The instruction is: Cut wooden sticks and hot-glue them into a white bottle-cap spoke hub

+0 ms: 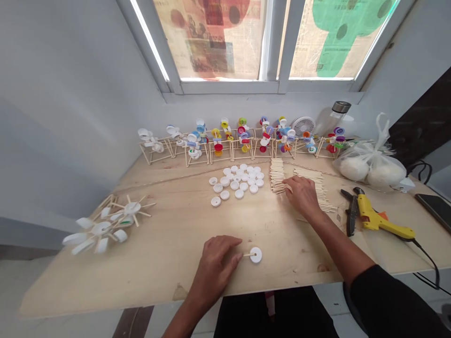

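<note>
From the black sleeve (387, 295) at four o'clock, the right hand (303, 193) reaches piled sticks (276, 168) at three, grip unclear, where fumbling could scatter them, while the left hand (217, 264), spread at six, might nudge the white cap (258, 256) at five, skewing its stick (248, 255).

Left fingers (229, 241) apart, right arm (336, 240) forward

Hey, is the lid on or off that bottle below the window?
On: the silver lid sits over the top of the clear bottle.
</note>
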Demonstrator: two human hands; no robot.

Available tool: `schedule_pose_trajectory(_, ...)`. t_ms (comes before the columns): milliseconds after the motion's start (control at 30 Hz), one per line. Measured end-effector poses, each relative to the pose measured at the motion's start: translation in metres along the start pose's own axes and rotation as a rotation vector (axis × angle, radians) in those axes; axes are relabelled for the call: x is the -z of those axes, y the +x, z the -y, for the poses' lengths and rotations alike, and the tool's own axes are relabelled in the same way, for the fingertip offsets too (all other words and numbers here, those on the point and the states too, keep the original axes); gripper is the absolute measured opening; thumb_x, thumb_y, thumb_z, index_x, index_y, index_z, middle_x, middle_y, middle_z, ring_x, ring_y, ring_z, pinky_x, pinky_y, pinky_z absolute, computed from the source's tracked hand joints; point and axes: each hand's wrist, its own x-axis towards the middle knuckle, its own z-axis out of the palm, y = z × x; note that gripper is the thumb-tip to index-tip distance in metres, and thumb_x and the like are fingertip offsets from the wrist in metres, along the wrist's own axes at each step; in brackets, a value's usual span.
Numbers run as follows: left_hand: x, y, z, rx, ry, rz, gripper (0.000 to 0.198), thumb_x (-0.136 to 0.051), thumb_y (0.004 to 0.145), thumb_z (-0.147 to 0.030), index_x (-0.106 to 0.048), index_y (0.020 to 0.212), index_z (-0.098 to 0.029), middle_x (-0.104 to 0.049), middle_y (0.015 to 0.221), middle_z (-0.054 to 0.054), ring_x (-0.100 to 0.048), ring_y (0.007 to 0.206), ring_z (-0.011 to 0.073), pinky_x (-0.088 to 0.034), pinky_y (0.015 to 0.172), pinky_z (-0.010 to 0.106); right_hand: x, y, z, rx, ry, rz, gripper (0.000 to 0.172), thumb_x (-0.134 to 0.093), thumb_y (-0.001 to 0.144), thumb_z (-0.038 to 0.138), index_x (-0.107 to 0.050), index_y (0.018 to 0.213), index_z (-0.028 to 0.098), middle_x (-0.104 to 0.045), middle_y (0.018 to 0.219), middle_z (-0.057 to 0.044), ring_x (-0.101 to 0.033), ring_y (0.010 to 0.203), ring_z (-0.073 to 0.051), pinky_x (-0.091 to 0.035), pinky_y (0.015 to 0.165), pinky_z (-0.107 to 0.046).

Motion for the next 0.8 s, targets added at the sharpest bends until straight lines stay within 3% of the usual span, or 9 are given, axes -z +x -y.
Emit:
schedule_pose_trajectory(200, 0.001, 0.000, -0.008, -0.073, 0.010, 0.121, 0.013, -0.054, 0.080, -0.026, -0.062, 0.091, -0.025, -0.069, 0.088, 0.003, -0.062, 0.086, 0.0199, -0.045, 0.083, 0.040, -0.007, 0.022, -0.001, 0.053, -0.081, 0.055, 0.019, -0.054, 0.082, 0.014, -0.069, 0.092, 0.020, -0.068, 0.092, -0.008, -0.054, 0.091, -0.023, -0.028, 0.081, -0.036)
schedule_pose_trajectory(500, -0.006, -0.002, -0.006, -0.093, 0.050, 0.144, 0.015, -0.047, 0.084, -0.020, -0.061, 0.081, -0.023, -0.066, 0.076, 0.001, -0.059, 0.080, 0.0181, -0.039, 0.080, 0.038, -0.007, 0.024, 0.003, 0.079, -0.136, 0.070, 0.017, -0.050, 0.084, 0.014, -0.067, 0.081, 0.015, -0.066, 0.087, -0.012, -0.051, 0.086, -0.024, -0.026, 0.080, -0.036)
schedule_pose_trajectory(667, -0.008, -0.005, -0.004, -0.025, 0.040, 0.133, 0.016, -0.046, 0.086, -0.021, -0.061, 0.081, -0.023, -0.066, 0.079, 0.002, -0.058, 0.082, 0.0187, -0.037, 0.082, 0.039, 0.005, 0.004, 0.015, 0.074, -0.073, 0.076, 0.019, -0.045, 0.089, 0.018, -0.063, 0.085, 0.017, -0.067, 0.088, -0.009, -0.051, 0.088, -0.023, -0.025, 0.082, -0.036)
schedule_pose_trajectory(800, -0.008, -0.005, 0.000, 0.031, 0.079, 0.087, 0.016, -0.045, 0.086, -0.022, -0.061, 0.080, -0.022, -0.065, 0.078, 0.002, -0.056, 0.082, 0.0196, -0.035, 0.083, 0.040, 0.017, -0.032, 0.031, 0.168, 0.182, 0.102, 0.010, -0.051, 0.086, 0.018, -0.060, 0.082, 0.020, -0.067, 0.084, -0.002, -0.054, 0.082, -0.018, -0.029, 0.082, -0.032)
